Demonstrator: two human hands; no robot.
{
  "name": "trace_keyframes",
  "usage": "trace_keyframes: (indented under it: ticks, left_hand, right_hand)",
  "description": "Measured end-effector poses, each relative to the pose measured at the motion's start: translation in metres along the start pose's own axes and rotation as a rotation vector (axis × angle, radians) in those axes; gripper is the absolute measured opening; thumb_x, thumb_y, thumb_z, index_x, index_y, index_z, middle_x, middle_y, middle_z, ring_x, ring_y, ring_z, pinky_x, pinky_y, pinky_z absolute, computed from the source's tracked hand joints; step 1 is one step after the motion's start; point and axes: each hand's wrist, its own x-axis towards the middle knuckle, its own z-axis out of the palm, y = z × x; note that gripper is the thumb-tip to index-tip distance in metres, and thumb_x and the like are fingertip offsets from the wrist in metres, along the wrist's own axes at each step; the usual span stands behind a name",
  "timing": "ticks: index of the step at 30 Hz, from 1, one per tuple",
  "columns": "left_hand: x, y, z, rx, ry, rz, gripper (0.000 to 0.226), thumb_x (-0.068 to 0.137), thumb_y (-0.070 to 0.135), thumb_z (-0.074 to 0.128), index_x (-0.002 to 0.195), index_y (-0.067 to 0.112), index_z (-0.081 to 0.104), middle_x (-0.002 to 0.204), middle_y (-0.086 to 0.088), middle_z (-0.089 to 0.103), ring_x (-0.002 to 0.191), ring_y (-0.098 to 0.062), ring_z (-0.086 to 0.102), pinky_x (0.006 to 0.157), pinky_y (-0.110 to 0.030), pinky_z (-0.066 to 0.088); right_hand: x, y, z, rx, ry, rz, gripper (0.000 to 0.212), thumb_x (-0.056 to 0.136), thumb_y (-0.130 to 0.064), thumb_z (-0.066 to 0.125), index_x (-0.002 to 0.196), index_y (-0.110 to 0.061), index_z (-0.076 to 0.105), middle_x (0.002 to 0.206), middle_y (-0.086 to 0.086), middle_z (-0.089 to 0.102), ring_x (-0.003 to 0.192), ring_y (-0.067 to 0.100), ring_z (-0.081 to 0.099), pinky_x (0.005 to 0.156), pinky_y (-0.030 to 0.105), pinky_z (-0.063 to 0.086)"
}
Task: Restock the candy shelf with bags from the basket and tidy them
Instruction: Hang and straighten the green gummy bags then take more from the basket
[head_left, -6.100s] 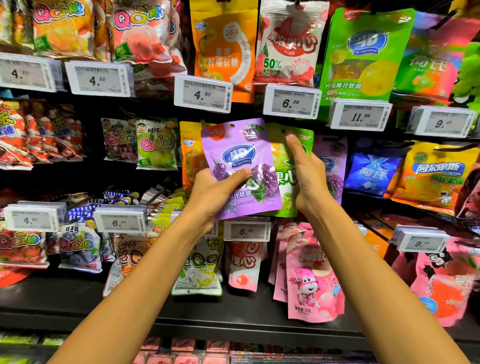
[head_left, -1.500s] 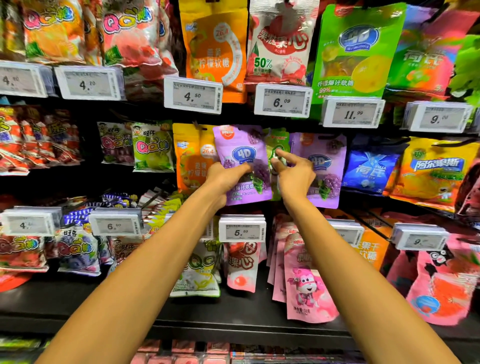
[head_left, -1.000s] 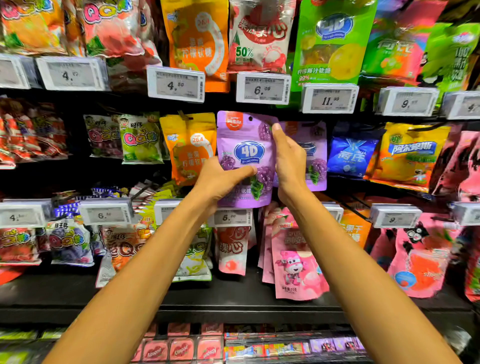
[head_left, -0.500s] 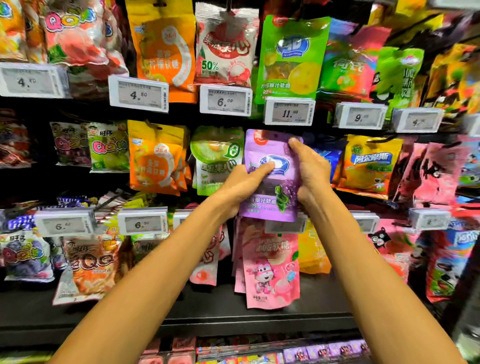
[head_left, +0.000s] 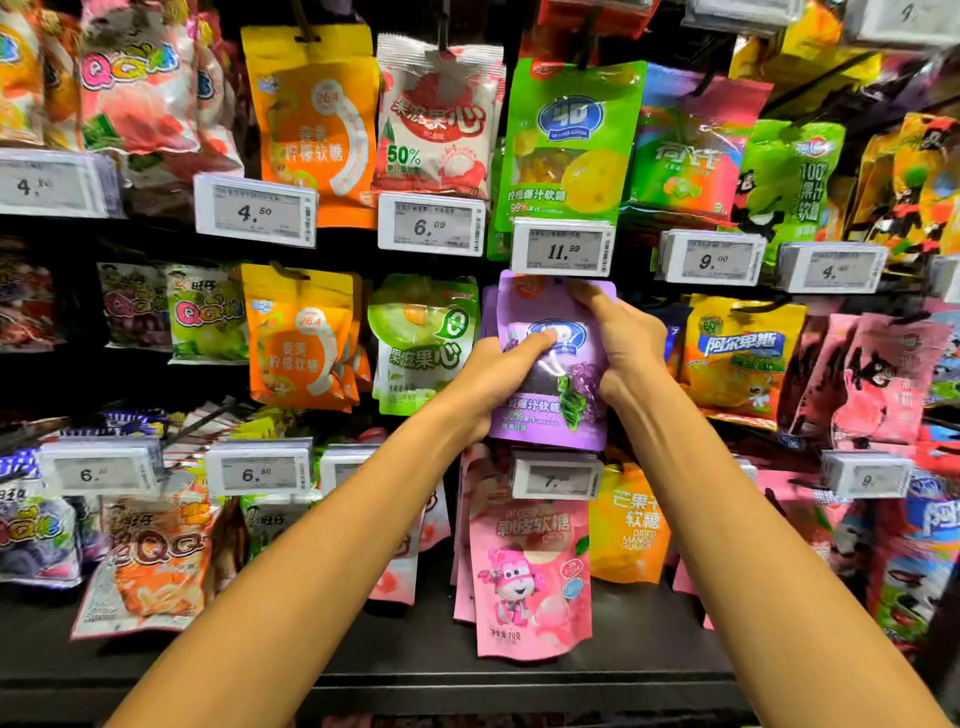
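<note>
Green bag (head_left: 421, 343): hangs just beside the purple one, on its left. A sideways nudge from the left wrist or the bag's edge could swing it crooked on its peg.
Left hand (head_left: 493, 376): curled round the purple bag's left edge, thumb laid across the front by the logo. If this grip slackens before the top is hooked, the bag would likely fall onto the pink bags (head_left: 530, 566) below.
Purple bag (head_left: 550, 415): held upright at the middle row, in front of what looks like another purple bag. Its hang hole and the peg are hidden, so I cannot tell whether it is on the peg yet. A missed hole is the main risk, since the person is working partly blind.
Lower price tag (head_left: 556, 475): sits right at the bag's bottom edge. A bag left low or tilted would cover the price.
11.99 price tag (head_left: 563, 249): directly above the bag's top. Pushing the bag upward to find the peg could knock this tag askew.
Right hand (head_left: 618, 343): fingers pinch the bag's top right corner, close under that tag. Pulling too hard here could crease the header or tear the hole.
Yellow bag (head_left: 737, 358): near the right forearm. A careless withdrawal could brush it out of line.
</note>
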Motion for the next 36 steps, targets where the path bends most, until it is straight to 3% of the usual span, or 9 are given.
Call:
trace_keyframes:
  ticks: [3, 11, 16, 21, 24, 27, 32, 34, 36]
  left_hand:
    - [0.001, -0.001, 0.002, 0.007, -0.019, -0.018, 0.022, 0.087, 0.034, 0.068, 0.090, 0.013, 0.070, 0.074, -0.001, 0.076, 0.062, -0.014, 0.072, 0.054, -0.024, 0.057]
    - [0.003, 0.000, 0.002, -0.099, 0.023, 0.027, 0.015, 0.084, 0.029, 0.074, 0.086, 0.014, 0.070, 0.064, 0.003, 0.072, 0.053, -0.007, 0.066, 0.048, -0.016, 0.050]
    - [0.023, 0.015, 0.013, -0.269, 0.207, 0.051, 0.007, 0.088, 0.012, 0.067, 0.084, 0.016, 0.064, 0.087, -0.014, 0.064, 0.077, -0.024, 0.057, 0.070, -0.035, 0.048]
    - [0.046, 0.006, 0.013, -0.261, 0.338, -0.052, 0.010, 0.091, 0.005, 0.062, 0.098, 0.011, 0.067, 0.087, -0.010, 0.064, 0.061, -0.019, 0.055, 0.043, -0.022, 0.047]
    - [0.055, 0.003, 0.014, -0.267, 0.375, -0.042, 0.008, 0.090, 0.012, 0.067, 0.097, 0.008, 0.068, 0.089, -0.012, 0.063, 0.074, -0.022, 0.058, 0.062, -0.032, 0.054]
    - [0.061, 0.000, 0.014, -0.201, 0.394, -0.047, 0.024, 0.091, 0.013, 0.065, 0.113, 0.001, 0.066, 0.092, -0.014, 0.063, 0.064, -0.022, 0.058, 0.062, -0.032, 0.053]
    - [0.050, -0.003, 0.008, -0.018, 0.413, -0.025, 0.024, 0.089, 0.012, 0.068, 0.108, -0.002, 0.066, 0.087, -0.012, 0.061, 0.048, -0.011, 0.047, 0.031, -0.012, 0.035]
    - [0.040, -0.006, 0.005, 0.064, 0.408, 0.014, 0.018, 0.086, 0.008, 0.072, 0.102, 0.003, 0.065, 0.090, -0.012, 0.063, 0.050, -0.008, 0.052, 0.039, -0.011, 0.040]
    - [0.026, -0.010, 0.000, 0.127, 0.391, 0.070, 0.030, 0.083, 0.007, 0.073, 0.110, 0.004, 0.061, 0.101, -0.007, 0.063, 0.076, -0.011, 0.057, 0.065, -0.016, 0.046]
  right_hand:
    - [0.002, 0.000, -0.002, -0.019, 0.002, 0.012, 0.016, 0.070, -0.006, 0.082, 0.060, -0.010, 0.069, 0.059, 0.005, 0.070, 0.049, 0.018, 0.064, 0.057, 0.033, 0.058]
    - [0.006, 0.003, -0.001, -0.073, 0.019, -0.056, 0.018, 0.070, -0.007, 0.082, 0.057, -0.012, 0.069, 0.053, -0.002, 0.068, 0.043, 0.009, 0.060, 0.044, 0.020, 0.050]
    - [0.011, 0.015, 0.001, -0.118, 0.018, -0.061, 0.010, 0.074, -0.008, 0.079, 0.068, -0.010, 0.072, 0.065, 0.006, 0.069, 0.059, 0.019, 0.062, 0.065, 0.038, 0.059]
    - [0.020, 0.026, 0.001, -0.216, 0.030, -0.067, 0.011, 0.078, -0.014, 0.079, 0.069, -0.013, 0.071, 0.071, 0.008, 0.068, 0.066, 0.018, 0.061, 0.068, 0.039, 0.058]
    - [0.026, 0.030, 0.000, -0.316, 0.038, -0.073, 0.014, 0.078, -0.021, 0.079, 0.070, -0.013, 0.070, 0.074, 0.010, 0.067, 0.071, 0.019, 0.057, 0.071, 0.045, 0.056]
    - [0.032, 0.033, 0.002, -0.368, 0.039, -0.081, 0.018, 0.079, -0.027, 0.079, 0.074, -0.013, 0.070, 0.075, 0.011, 0.065, 0.073, 0.020, 0.053, 0.070, 0.046, 0.053]
    - [0.035, 0.042, -0.001, -0.415, 0.086, -0.093, 0.033, 0.078, -0.034, 0.080, 0.057, -0.020, 0.059, 0.053, -0.003, 0.054, 0.056, 0.014, 0.047, 0.050, 0.025, 0.041]
    - [0.034, 0.045, -0.005, -0.376, 0.112, -0.104, 0.018, 0.078, -0.028, 0.081, 0.077, -0.014, 0.070, 0.070, 0.003, 0.065, 0.065, 0.014, 0.058, 0.061, 0.025, 0.049]
    - [0.028, 0.046, -0.010, -0.399, 0.162, -0.132, 0.030, 0.078, -0.022, 0.080, 0.102, -0.008, 0.069, 0.087, 0.006, 0.068, 0.068, 0.009, 0.060, 0.061, 0.012, 0.048]
